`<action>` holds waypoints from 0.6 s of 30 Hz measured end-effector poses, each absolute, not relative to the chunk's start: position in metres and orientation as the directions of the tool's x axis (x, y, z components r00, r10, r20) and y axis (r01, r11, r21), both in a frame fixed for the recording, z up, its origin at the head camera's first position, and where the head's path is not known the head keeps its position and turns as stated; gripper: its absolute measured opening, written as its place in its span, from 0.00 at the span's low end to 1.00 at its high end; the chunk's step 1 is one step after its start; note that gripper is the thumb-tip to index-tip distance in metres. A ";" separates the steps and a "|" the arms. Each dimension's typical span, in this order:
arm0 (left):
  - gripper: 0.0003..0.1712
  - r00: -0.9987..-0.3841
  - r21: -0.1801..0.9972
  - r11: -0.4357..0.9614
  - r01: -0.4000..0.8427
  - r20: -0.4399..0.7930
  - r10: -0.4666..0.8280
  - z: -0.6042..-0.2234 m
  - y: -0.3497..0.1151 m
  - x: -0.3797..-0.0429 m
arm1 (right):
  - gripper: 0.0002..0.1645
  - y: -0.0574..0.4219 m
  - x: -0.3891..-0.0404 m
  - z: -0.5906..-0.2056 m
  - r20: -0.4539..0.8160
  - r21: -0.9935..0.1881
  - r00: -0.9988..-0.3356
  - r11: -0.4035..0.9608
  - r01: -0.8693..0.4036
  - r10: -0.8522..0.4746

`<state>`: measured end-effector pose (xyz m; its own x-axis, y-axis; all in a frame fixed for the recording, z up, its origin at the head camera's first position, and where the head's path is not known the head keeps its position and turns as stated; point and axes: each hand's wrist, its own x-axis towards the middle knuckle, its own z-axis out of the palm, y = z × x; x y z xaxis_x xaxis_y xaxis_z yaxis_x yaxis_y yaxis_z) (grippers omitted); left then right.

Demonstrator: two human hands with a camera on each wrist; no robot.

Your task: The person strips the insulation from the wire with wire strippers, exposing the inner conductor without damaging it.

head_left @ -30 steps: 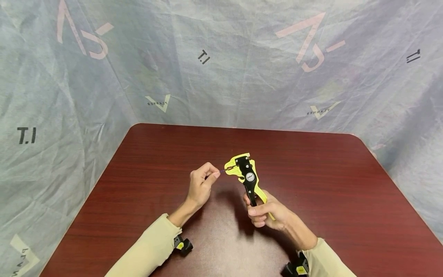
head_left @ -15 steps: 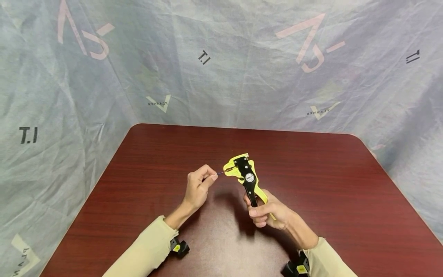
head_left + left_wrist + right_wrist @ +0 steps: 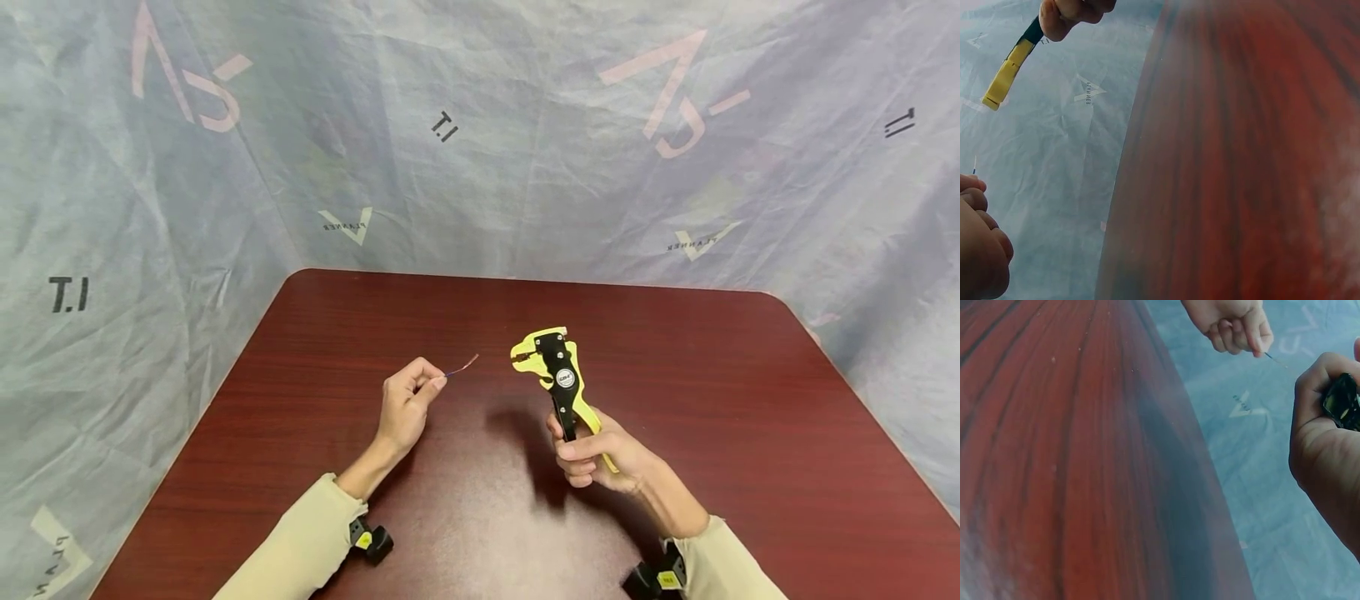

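Between thumb and forefinger my left hand (image 3: 407,406) pinches a thin blue wire (image 3: 454,372), whose far end is bare and copper-coloured, pointing up to the right. My right hand (image 3: 596,450) grips the handles of a yellow and black wire stripper (image 3: 564,375). The tool's yellow head faces left, towards the wire, and a gap separates them. In the left wrist view the wire tip (image 3: 975,165) rises above the left fingers, with the stripper (image 3: 1007,78) higher up. The right wrist view shows only the handle end (image 3: 1341,403) of the stripper in my grip.
Both hands are above a dark red wood-grain table (image 3: 360,308). A grey printed cloth (image 3: 495,167) hangs behind it and along the sides. Black wrist cameras (image 3: 372,543) sit at both cuffs.
The wire end was in the stripper's head; now it is out and its bare copper shows. My left hand has moved left, while my right hand with the stripper has shifted right.
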<state>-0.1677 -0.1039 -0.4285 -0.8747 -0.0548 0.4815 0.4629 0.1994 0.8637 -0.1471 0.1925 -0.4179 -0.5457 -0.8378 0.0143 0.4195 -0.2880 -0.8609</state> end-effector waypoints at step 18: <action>0.06 -0.908 0.894 0.195 0.403 0.417 -0.034 -0.429 -0.100 -0.168 | 0.23 0.221 -0.146 -0.422 0.029 -0.844 -0.564 -0.322 0.429 -0.826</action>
